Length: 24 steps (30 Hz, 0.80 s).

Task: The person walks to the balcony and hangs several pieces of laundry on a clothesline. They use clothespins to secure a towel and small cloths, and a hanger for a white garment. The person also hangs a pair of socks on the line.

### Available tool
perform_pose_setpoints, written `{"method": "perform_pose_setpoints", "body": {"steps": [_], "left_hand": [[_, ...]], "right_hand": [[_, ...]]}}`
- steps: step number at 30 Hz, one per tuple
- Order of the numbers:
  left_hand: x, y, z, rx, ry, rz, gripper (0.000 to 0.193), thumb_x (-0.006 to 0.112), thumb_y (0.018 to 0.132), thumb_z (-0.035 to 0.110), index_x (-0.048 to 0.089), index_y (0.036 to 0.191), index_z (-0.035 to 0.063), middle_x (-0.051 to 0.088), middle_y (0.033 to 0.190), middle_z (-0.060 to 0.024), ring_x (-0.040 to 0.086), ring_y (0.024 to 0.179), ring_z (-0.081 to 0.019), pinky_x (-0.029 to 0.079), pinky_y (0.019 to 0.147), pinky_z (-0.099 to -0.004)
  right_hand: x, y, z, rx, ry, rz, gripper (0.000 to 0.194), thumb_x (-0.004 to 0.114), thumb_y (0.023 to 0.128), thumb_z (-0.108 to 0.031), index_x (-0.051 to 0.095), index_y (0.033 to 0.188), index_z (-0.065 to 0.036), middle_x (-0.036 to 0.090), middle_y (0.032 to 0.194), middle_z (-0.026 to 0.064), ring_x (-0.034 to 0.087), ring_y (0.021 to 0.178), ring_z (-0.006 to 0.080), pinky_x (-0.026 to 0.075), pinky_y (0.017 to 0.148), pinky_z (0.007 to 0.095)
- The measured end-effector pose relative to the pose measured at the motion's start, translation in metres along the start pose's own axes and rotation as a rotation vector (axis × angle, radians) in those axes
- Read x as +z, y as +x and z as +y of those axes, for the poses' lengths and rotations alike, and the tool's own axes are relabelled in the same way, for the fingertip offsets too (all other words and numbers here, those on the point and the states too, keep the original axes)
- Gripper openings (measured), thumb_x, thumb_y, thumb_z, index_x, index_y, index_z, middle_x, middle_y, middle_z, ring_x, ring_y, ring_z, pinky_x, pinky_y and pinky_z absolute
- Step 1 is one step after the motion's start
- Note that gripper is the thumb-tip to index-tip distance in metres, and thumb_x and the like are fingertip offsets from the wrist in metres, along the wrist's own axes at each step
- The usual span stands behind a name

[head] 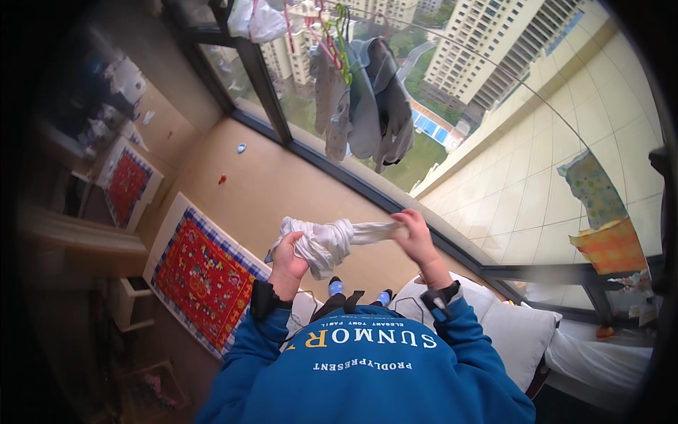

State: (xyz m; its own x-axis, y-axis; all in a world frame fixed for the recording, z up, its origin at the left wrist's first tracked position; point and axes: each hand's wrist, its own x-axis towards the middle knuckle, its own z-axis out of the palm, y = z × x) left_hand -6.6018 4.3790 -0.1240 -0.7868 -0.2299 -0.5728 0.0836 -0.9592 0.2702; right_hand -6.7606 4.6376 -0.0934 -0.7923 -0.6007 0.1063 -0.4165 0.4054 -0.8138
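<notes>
A bunched white cloth (323, 244), knotted or wrapped in loose folds, hangs between my two hands in front of my chest. My left hand (290, 259) grips its bulky end, with the thumb on top and a bit of darker fabric sticking out beside the fingers. The narrow, stretched end runs to my right hand (416, 236), whose fingers are closed around it and slightly blurred. What kind of cloth or garment it is, I cannot tell. Dark bands with thin cables circle both wrists.
Grey clothes (365, 100) hang on hangers by the window. A red patterned mat (204, 275) lies on the floor at the left. A light-coloured padded seat (498, 323) stands at the right. Two small objects, one a red toy-like thing (222, 179), lie on the floor.
</notes>
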Motion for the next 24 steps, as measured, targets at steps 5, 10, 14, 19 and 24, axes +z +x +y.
{"method": "perform_pose_setpoints", "body": {"steps": [5, 10, 14, 19, 24], "left_hand": [[0.038, 0.005, -0.020, -0.007, -0.051, -0.082, 0.037, 0.046, 0.082, 0.001, 0.045, 0.119, -0.0014, 0.054, 0.119, -0.0163, 0.052, 0.113, -0.0335, 0.038, 0.102, -0.0468], [0.074, -0.003, -0.042, 0.039, -0.138, -0.214, 0.045, 0.047, 0.080, -0.001, 0.043, 0.124, -0.0030, 0.053, 0.122, -0.0161, 0.049, 0.117, -0.0323, 0.036, 0.105, -0.0444], [0.083, -0.012, -0.045, 0.022, -0.079, -0.254, 0.051, 0.044, 0.078, -0.003, 0.038, 0.129, -0.0079, 0.049, 0.127, -0.0221, 0.044, 0.123, -0.0348, 0.030, 0.109, -0.0462], [0.088, -0.027, -0.064, -0.016, 0.118, -0.178, 0.038, 0.040, 0.090, 0.007, 0.041, 0.124, -0.0097, 0.051, 0.123, -0.0237, 0.052, 0.112, -0.0377, 0.042, 0.099, -0.0448], [0.091, -0.047, -0.070, -0.206, 0.413, -0.257, 0.050, 0.028, 0.100, 0.037, 0.045, 0.125, -0.0034, 0.059, 0.112, -0.0244, 0.061, 0.097, -0.0348, 0.052, 0.083, -0.0435]], "right_hand": [[0.053, -0.021, -0.022, -0.317, 0.238, -0.341, 0.080, 0.080, 0.065, -0.013, 0.040, 0.134, -0.009, 0.047, 0.127, 0.0172, 0.047, 0.118, 0.0334, 0.038, 0.100, 0.0393], [0.077, -0.012, -0.032, -0.188, 0.638, -0.130, 0.069, 0.069, 0.071, 0.000, 0.040, 0.133, -0.005, 0.049, 0.124, 0.0145, 0.049, 0.116, 0.0252, 0.040, 0.098, 0.0331], [0.034, -0.008, -0.024, -0.237, 0.254, -0.032, 0.050, 0.063, 0.073, 0.003, 0.051, 0.121, -0.005, 0.060, 0.111, 0.0156, 0.060, 0.100, 0.0278, 0.048, 0.086, 0.0333], [-0.026, 0.000, -0.037, -0.352, 0.134, 0.105, 0.032, 0.061, 0.075, -0.001, 0.061, 0.106, -0.005, 0.064, 0.096, 0.0159, 0.063, 0.087, 0.0316, 0.051, 0.076, 0.0347], [-0.050, 0.016, -0.040, -0.349, 0.087, 0.126, 0.025, 0.060, 0.074, 0.001, 0.063, 0.099, -0.002, 0.060, 0.091, 0.0117, 0.060, 0.081, 0.0267, 0.048, 0.073, 0.0314]]}}
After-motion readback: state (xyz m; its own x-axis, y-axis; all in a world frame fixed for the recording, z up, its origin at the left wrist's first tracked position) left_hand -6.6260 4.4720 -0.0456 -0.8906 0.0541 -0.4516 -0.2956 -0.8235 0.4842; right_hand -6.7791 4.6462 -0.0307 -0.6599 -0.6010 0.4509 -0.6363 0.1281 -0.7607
